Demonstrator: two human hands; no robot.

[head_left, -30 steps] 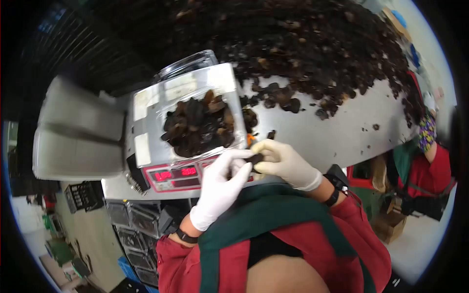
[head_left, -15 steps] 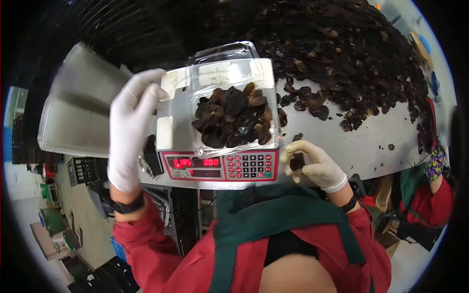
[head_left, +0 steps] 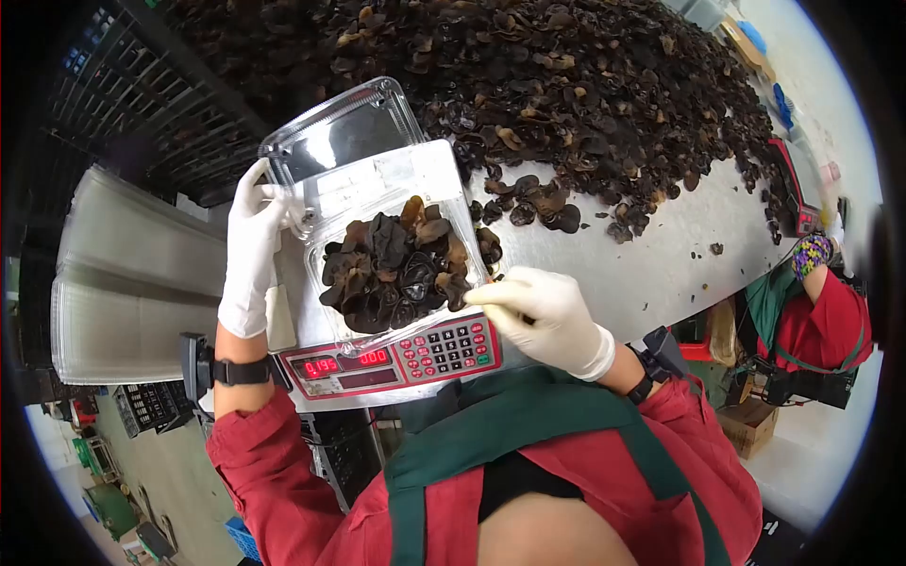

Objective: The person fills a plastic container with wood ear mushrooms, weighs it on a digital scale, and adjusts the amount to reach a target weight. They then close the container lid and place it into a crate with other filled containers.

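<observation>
A clear plastic clamshell box (head_left: 351, 351) lies on a weighing scale (head_left: 448, 168), its base heaped with dark brown wood ear mushrooms (head_left: 392, 259). Its lid (head_left: 344, 137) is tipped open to the far side. My left hand (head_left: 255, 226), in a white glove, is closed on the box's left edge by the lid. Also gloved, my right hand (head_left: 552, 316) pinches at the box's right edge, touching the outermost mushrooms; its fingertips partly hide the contact. The scale's red display (head_left: 340, 365) seems to read 0.195.
A large pile of wood ears (head_left: 566, 104) covers the back of the metal table (head_left: 623, 274). Stacked clear boxes (head_left: 132, 283) stand at left, near a black crate (head_left: 142, 104). At far right, another person's red sleeve (head_left: 830, 316) shows beside a second scale (head_left: 797, 189).
My right hand has moved left and up to the box; the dark piece it held is no longer visible in its fingers. The lid stands more raised, with my left hand at it. The view has shifted.
</observation>
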